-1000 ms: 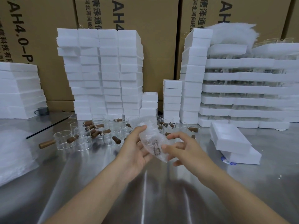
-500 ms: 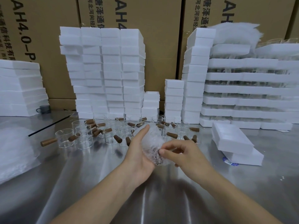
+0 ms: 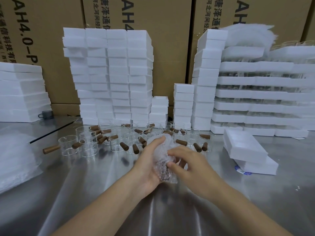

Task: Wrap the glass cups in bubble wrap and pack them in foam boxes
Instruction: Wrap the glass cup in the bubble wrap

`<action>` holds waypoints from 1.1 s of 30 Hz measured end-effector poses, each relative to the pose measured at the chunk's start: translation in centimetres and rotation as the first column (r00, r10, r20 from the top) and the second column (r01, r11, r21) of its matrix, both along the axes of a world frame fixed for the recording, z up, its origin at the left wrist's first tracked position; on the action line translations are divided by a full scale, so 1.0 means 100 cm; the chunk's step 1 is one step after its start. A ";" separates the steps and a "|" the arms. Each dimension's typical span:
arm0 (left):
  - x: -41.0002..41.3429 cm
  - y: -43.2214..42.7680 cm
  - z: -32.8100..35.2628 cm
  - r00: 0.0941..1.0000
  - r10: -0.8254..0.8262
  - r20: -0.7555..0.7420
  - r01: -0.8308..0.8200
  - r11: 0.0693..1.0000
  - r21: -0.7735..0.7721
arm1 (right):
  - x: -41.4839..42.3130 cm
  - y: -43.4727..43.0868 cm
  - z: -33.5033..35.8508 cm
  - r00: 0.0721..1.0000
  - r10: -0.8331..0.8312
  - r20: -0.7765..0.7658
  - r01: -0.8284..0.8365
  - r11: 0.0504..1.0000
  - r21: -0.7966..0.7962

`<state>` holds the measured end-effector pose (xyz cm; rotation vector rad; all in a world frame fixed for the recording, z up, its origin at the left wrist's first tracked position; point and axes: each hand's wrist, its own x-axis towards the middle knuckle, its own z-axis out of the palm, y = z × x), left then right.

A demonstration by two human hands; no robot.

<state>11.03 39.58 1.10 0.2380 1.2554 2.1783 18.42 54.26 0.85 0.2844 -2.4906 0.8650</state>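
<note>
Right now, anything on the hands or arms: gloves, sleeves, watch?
Nothing worn in view. The left hand and right hand are bare: no gloves, rings or tape. The left forearm and right forearm are bare down to the frame's bottom edge, with no sleeve, watch or band showing.

One bubble-wrapped cup (image 3: 162,167), two loose foam boxes (image 3: 243,145) (stacked), one grey mug (image 3: 46,114), roughly twenty bare cups (image 3: 68,145).

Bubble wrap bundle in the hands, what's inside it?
Through the bubble wrap bundle, held by the left hand and right hand, a dark brown shape shows, probably a cup's wooden handle. The glass itself is covered and cannot be made out.
</note>
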 end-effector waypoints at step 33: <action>0.004 0.001 0.002 0.961 -0.091 -0.263 0.053 0.987 -0.149 | 0.004 0.007 0.010 0.961 -0.217 -0.173 0.216 0.976 -0.025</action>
